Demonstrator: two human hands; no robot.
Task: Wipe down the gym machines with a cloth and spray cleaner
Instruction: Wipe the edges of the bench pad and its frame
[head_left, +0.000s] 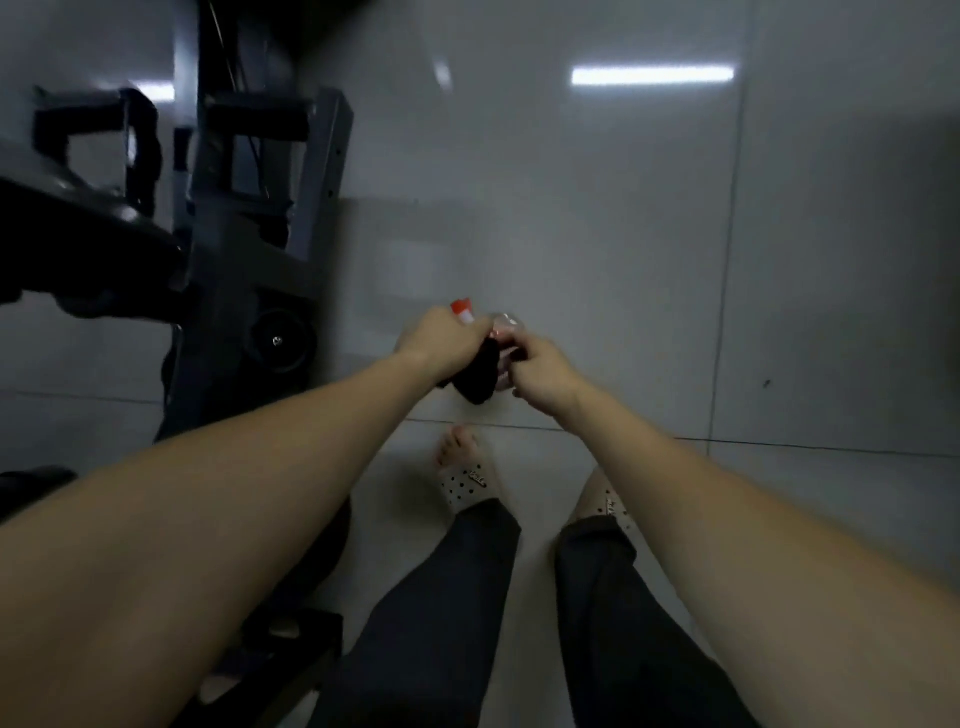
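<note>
- Left grip (441, 340), out to the right of the machine (244, 218), has its fingers curled round the top of the bottle (506, 328); the red and white spray head sticks out past the knuckles.
- Right grip (545, 375), further right of the machine and almost touching the left one, has its fingers curled in at the upper edge of the cloth (480, 376) and pinches it there, as far as the blur shows.
- Floor (623, 234) of large pale glossy tiles spreads right of the machine, with a bright strip of light reflected on it.
- Grey-framed machine with dark padded parts and a round black wheel low on its frame fills the left side.
- Dark trousers (441, 597) cover both legs, right of the machine's base.
- Pale dotted sandals (470, 480) stand on the floor, below both grips in the view.
- Black cloth hangs between the two grips, lying against the bottle's clear body.
- Bottle is held off the floor, well right of the machine's wheel.
</note>
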